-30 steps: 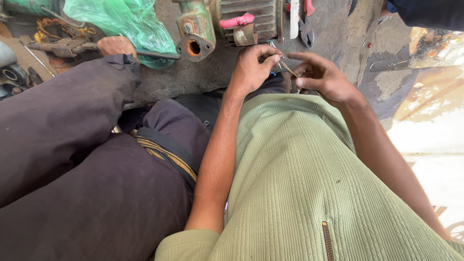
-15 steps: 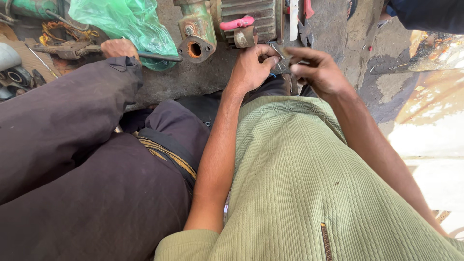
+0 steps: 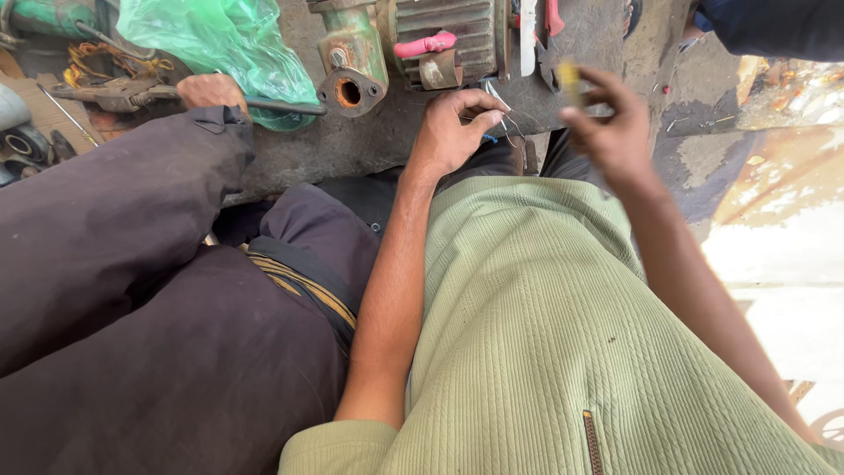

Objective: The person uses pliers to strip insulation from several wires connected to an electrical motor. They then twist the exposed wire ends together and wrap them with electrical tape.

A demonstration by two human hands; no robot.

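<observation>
Since a moment ago the two hands have drawn apart: the right hand (image 3: pixel 609 132) has lifted up and away to the right, blurred by its own motion, while the left hand (image 3: pixel 454 130) has stayed low near the machine. The left hand is loosely curled, its fingertips pinched together on a thin wire (image 3: pixel 508 125) that trails off to the right (too fine to follow far). The right hand is partly closed, thumb and fingers gripping a small yellowish piece (image 3: pixel 571 81) whose kind cannot be told through the blur.

Just above the left hand, on the grimy dark counter (image 3: pixel 352 145), sits a green pump housing (image 3: pixel 356 62) with a round port, joined to a ribbed motor body (image 3: pixel 448 26) that carries a pink handle (image 3: pixel 425 44). A crumpled green plastic bag (image 3: pixel 224 44) lies to the left of it.

At the far left another person's hand (image 3: pixel 209 90), coming out of a dark sleeve (image 3: pixel 114 211), rests on a long metal tool (image 3: pixel 114 92) beside a tangle of copper wire (image 3: pixel 101 60).
</observation>
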